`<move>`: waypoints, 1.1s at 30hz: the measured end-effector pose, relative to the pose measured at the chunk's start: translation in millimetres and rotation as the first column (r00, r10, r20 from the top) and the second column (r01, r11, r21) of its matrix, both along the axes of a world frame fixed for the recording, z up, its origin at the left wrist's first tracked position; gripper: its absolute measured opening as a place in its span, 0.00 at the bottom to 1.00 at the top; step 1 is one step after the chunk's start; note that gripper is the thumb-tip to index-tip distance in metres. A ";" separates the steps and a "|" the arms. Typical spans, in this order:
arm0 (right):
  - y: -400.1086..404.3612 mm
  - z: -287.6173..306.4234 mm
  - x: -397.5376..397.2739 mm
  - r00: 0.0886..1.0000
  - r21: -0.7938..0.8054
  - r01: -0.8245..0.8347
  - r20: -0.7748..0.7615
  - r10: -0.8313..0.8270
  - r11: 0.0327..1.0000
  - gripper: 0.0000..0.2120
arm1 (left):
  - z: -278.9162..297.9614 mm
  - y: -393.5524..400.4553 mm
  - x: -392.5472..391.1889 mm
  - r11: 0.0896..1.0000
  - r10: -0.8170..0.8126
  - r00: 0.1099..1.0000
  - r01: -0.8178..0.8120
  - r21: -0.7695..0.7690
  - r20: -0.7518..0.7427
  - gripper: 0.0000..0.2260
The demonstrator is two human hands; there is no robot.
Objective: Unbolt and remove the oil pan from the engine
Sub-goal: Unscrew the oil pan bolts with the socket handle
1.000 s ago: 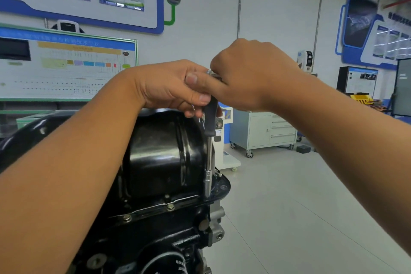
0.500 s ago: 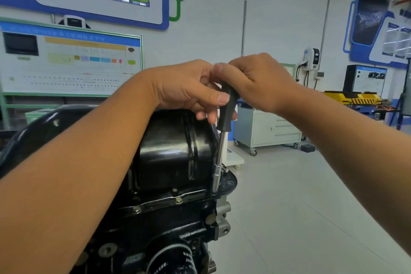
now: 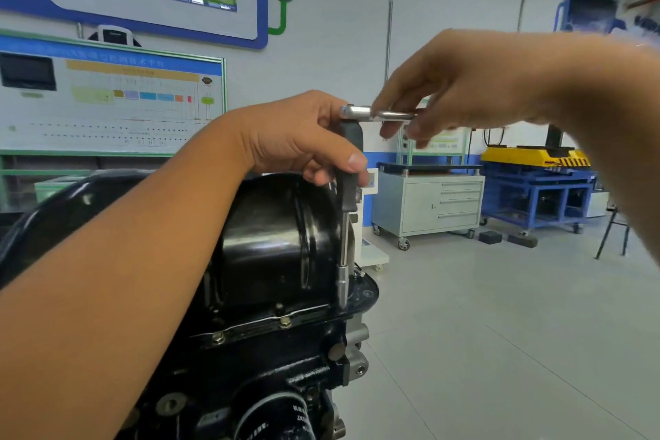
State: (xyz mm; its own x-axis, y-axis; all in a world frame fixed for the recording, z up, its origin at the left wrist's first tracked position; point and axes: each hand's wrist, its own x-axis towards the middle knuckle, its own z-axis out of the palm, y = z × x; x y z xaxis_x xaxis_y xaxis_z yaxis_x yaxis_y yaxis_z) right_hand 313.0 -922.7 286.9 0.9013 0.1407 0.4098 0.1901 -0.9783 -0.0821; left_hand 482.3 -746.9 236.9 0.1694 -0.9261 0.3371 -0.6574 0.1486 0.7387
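1. Black stamped-steel oil pan point(image 3: 275, 246) sits bolted on the dark engine block point(image 3: 271, 368), directly below the left hand point(image 3: 303, 136).
2. Left hand is closed around the black-handled socket driver point(image 3: 345, 211), which stands upright on a flange bolt.
3. Right hand point(image 3: 460, 82), fingers loosely curled, pinches the driver's chrome crossbar point(image 3: 375, 114).

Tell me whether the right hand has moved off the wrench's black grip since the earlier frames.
Yes. The right hand has shifted rightward, away from the left hand on the black grip, and holds the metal crossbar.
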 end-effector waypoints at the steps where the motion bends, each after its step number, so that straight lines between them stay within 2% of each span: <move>1: -1.7 -6.1 7.1 0.997 -0.010 0.046 0.062 -0.045 0.999 0.16 | 0.1 0.1 -0.2 1.000 -0.003 1.000 0.003 0.005 -0.009 0.12; 3: -1.6 -20.1 19.1 0.980 -0.028 0.117 0.162 -0.111 0.993 0.13 | 1.3 0.9 1.1 1.000 0.000 0.999 0.000 0.019 -0.033 0.19; 5: 0.0 -28.9 24.5 0.973 -0.063 0.127 0.201 -0.112 0.990 0.09 | 2.1 1.2 2.7 0.999 -0.022 0.996 0.025 0.034 -0.081 0.21; 8: 3.3 -21.6 12.5 0.984 -0.050 0.102 0.150 -0.093 0.994 0.04 | 1.2 -1.4 5.5 0.999 -0.028 0.996 0.031 0.032 -0.079 0.18; 11: 5.9 -9.9 0.5 0.994 -0.028 0.105 0.040 -0.104 0.994 0.08 | 0.1 -4.7 7.4 0.999 -0.004 0.999 0.006 0.038 -0.036 0.14; 13: 8.9 -9.1 1.3 0.996 -0.048 0.063 0.062 -0.060 0.997 0.02 | 0.9 -2.9 6.5 0.999 -0.024 1.000 0.025 0.039 -0.017 0.13; 16: 9.3 -18.0 11.6 0.980 0.009 -0.084 0.180 0.081 0.996 0.14 | 1.6 -0.1 5.8 0.998 -0.046 0.999 0.047 0.035 -0.019 0.15; 19: 8.7 -27.5 15.6 0.950 0.003 -0.135 0.283 0.129 0.991 0.12 | 2.3 1.1 3.7 0.998 -0.055 0.998 0.055 0.029 -0.002 0.12; 22: 9.0 -30.7 15.6 0.928 -0.129 -0.099 0.345 0.138 0.987 0.10 | 2.7 0.3 5.3 0.996 -0.084 0.996 0.084 0.042 -0.007 0.13; 25: 11.5 -35.0 20.1 0.892 -0.203 0.022 0.446 0.073 0.979 0.16 | 2.3 -1.0 9.0 0.996 -0.068 0.998 0.069 0.052 -0.014 0.16; 27: 4.4 -26.4 18.9 0.796 -0.012 0.035 0.604 -0.021 0.999 0.18 | 1.8 -0.9 9.1 0.998 -0.033 0.999 0.031 0.051 0.034 0.15; 29: -7.3 -14.7 15.3 0.691 0.257 -0.045 0.706 -0.156 0.965 0.17 | 1.1 -1.2 7.9 0.999 0.017 0.996 -0.020 0.035 0.086 0.13; 30: -12.2 -12.9 15.1 0.680 0.393 -0.098 0.697 -0.227 0.914 0.16 | 1.0 -1.6 6.8 0.999 0.038 0.994 -0.041 0.027 0.100 0.13; 31: -13.7 -17.1 15.4 0.708 0.533 -0.152 0.646 -0.285 0.832 0.16 | 0.6 -1.5 5.7 0.998 0.048 0.994 -0.050 0.023 0.098 0.12; 33: -11.8 -45.3 19.5 0.818 0.780 -0.223 0.476 -0.324 0.585 0.18 | 0.6 -0.5 3.4 0.999 0.030 0.998 -0.032 0.031 0.055 0.12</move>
State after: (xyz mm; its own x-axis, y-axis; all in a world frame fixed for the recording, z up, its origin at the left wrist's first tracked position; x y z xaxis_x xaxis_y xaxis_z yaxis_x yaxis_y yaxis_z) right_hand 332.6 -934.5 241.6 0.4881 -0.5142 0.7052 0.4171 -0.5723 -0.7060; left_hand 485.7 -747.4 237.5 0.1807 -0.9311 0.3170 -0.7005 0.1044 0.7059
